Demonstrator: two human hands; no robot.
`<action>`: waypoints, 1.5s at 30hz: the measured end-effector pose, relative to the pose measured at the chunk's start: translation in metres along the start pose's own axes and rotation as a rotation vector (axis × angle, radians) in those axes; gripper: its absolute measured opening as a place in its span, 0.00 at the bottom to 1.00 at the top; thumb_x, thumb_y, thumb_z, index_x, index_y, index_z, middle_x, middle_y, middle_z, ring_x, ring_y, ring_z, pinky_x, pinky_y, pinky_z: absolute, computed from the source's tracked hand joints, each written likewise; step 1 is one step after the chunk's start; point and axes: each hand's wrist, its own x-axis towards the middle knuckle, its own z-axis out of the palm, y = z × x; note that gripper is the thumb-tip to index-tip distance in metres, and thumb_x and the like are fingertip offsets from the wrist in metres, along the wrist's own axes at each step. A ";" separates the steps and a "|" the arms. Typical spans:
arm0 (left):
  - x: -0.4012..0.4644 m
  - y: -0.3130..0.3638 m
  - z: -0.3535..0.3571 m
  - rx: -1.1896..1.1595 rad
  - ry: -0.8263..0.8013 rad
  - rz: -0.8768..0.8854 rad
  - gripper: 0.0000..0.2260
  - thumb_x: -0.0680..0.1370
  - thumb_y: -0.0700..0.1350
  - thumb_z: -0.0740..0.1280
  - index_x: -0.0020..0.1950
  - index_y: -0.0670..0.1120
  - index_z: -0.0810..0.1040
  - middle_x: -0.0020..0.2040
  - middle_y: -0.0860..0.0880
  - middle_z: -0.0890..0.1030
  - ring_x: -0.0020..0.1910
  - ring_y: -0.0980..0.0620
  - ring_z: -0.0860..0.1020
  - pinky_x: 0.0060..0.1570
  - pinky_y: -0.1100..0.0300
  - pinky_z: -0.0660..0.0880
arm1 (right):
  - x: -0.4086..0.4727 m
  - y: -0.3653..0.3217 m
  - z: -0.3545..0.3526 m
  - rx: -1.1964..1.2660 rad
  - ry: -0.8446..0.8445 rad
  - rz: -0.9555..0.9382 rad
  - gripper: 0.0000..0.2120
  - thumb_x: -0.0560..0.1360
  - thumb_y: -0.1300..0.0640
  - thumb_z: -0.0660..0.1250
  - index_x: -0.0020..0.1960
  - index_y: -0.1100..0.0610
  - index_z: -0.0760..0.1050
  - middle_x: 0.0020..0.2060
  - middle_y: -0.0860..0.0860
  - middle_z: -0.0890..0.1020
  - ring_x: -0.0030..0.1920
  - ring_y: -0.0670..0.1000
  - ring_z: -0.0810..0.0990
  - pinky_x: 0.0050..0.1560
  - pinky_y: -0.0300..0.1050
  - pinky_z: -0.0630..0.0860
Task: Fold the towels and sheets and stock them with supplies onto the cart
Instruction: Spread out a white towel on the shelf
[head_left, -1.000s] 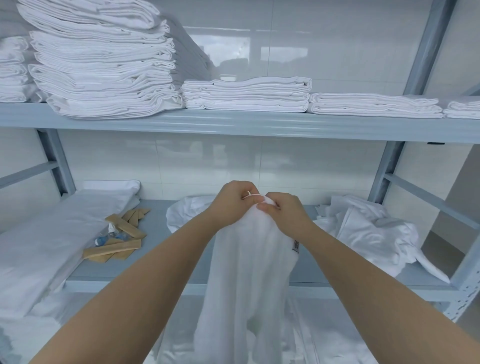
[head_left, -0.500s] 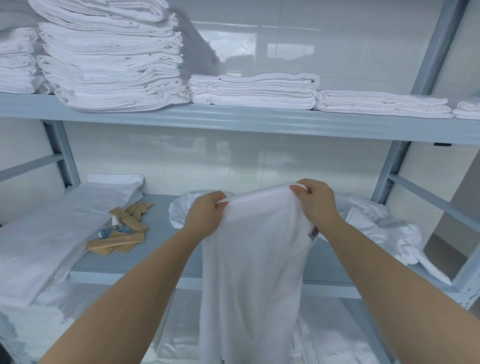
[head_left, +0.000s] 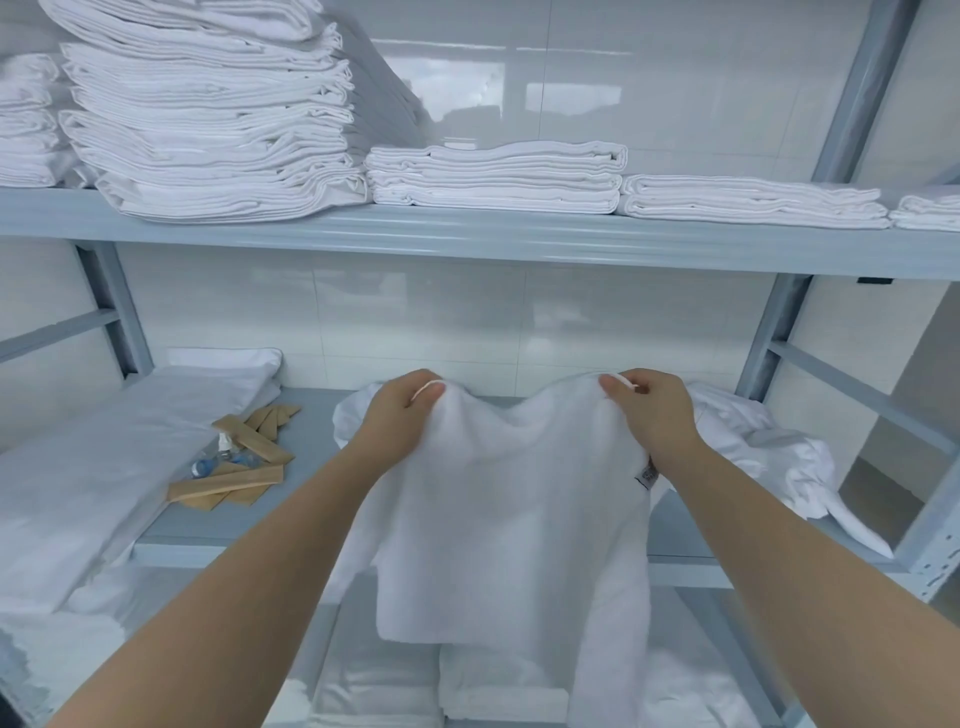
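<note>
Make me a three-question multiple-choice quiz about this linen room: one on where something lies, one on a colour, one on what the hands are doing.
1. Where do the flat tan packets lie?
A. On the top shelf
B. On the middle shelf, left of the held towel
C. In the person's left hand

2. What colour is the shelf frame?
A. Pale blue-grey
B. Red
C. Black

3. What is happening to the towel?
A. It lies folded on a stack
B. One hand alone holds it
C. Both hands hold its top edge and it hangs down

Answers:
1. B, the packets sit on the middle shelf beside the small bottles.
2. A, the posts and boards are pale blue-grey.
3. C, the left hand and right hand each pinch a top corner.
</note>
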 end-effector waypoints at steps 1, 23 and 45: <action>0.004 0.011 0.003 -0.016 -0.019 0.028 0.10 0.82 0.39 0.60 0.44 0.39 0.78 0.40 0.49 0.78 0.38 0.59 0.73 0.41 0.75 0.66 | -0.003 -0.005 0.001 0.046 -0.030 0.004 0.08 0.75 0.54 0.70 0.42 0.58 0.81 0.34 0.48 0.80 0.37 0.49 0.76 0.37 0.35 0.69; 0.008 0.014 0.009 0.033 -0.180 -0.029 0.09 0.79 0.34 0.61 0.42 0.42 0.79 0.37 0.53 0.77 0.37 0.55 0.72 0.33 0.73 0.66 | -0.006 -0.012 0.021 -0.095 -0.083 -0.114 0.19 0.76 0.54 0.68 0.31 0.58 0.66 0.26 0.49 0.64 0.30 0.49 0.62 0.30 0.38 0.58; 0.011 0.020 0.002 -0.291 0.103 -0.322 0.08 0.78 0.39 0.66 0.43 0.48 0.83 0.38 0.54 0.82 0.34 0.59 0.76 0.34 0.68 0.71 | -0.007 0.017 -0.011 0.148 0.098 0.156 0.08 0.74 0.55 0.71 0.52 0.51 0.76 0.38 0.47 0.76 0.39 0.47 0.75 0.45 0.42 0.72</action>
